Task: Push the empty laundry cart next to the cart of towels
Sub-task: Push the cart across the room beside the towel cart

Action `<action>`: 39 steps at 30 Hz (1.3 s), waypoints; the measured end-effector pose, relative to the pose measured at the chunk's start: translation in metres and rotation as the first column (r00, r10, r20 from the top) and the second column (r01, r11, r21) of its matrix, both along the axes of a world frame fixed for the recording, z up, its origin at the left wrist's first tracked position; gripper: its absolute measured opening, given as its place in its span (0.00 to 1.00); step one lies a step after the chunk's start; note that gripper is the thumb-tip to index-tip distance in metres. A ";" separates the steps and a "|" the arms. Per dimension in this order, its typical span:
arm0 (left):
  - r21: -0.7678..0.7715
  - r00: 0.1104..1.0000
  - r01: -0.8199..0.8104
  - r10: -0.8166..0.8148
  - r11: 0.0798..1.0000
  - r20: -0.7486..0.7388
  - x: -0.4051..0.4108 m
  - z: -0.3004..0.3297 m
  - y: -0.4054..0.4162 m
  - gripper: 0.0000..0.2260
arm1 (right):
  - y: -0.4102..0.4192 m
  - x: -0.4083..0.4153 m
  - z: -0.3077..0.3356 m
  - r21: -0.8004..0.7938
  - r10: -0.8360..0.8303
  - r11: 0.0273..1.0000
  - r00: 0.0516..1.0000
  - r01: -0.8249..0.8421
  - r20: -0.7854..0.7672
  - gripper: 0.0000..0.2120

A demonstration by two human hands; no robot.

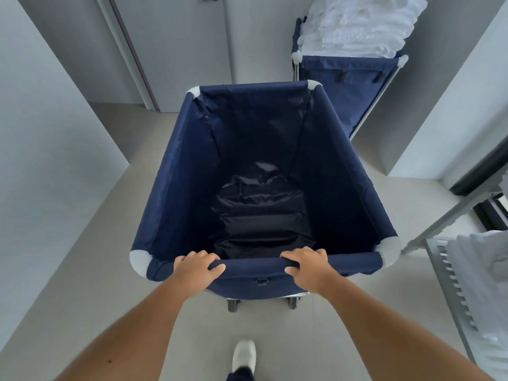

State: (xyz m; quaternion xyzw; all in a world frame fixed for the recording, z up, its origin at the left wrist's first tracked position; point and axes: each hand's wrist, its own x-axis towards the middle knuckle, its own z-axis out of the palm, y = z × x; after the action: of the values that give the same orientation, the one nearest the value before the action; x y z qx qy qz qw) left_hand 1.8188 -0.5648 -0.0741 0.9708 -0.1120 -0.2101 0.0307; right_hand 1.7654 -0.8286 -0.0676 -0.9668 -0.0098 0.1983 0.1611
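Observation:
The empty laundry cart [176, 171] fills the middle of the view: a navy fabric bin with grey corner caps and small wheels, nothing inside but its dark liner. My left hand [198, 267] grips the near rim left of centre. My right hand [308, 266] grips the same rim right of centre. The cart of towels [343, 83], also navy, stands ahead at the upper right in a wall recess, piled high with white towels [360, 26]. The empty cart's far right corner lies close to its front face.
A grey door [176, 45] is straight ahead beyond the carts. A wall [41, 149] runs along the left. On the right stands a metal shelf rack [450, 284] with folded white linen. My white shoe [244, 354] is on the pale floor below.

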 end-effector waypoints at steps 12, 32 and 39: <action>-0.012 0.999 -0.018 0.018 1.000 -0.029 0.092 -0.002 -0.024 0.16 | -0.026 0.095 -0.008 0.029 -0.014 1.000 1.000 0.013 0.026 0.07; 0.023 0.986 0.022 -0.018 0.999 -0.168 0.301 0.009 -0.051 0.18 | -0.048 0.290 0.000 0.015 -0.055 0.998 0.998 0.054 0.038 0.11; 0.024 0.972 -0.008 0.013 1.000 -0.233 0.324 0.011 -0.040 0.18 | -0.035 0.302 -0.009 -0.019 -0.025 0.999 0.994 0.027 0.103 0.18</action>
State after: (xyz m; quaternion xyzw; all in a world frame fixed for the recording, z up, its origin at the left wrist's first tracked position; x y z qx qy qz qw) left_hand 2.1429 -0.6046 -0.0634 0.9403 -0.1001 -0.3235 0.0335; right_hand 2.0679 -0.8638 -0.0769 -0.9773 -0.0034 0.1465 0.1534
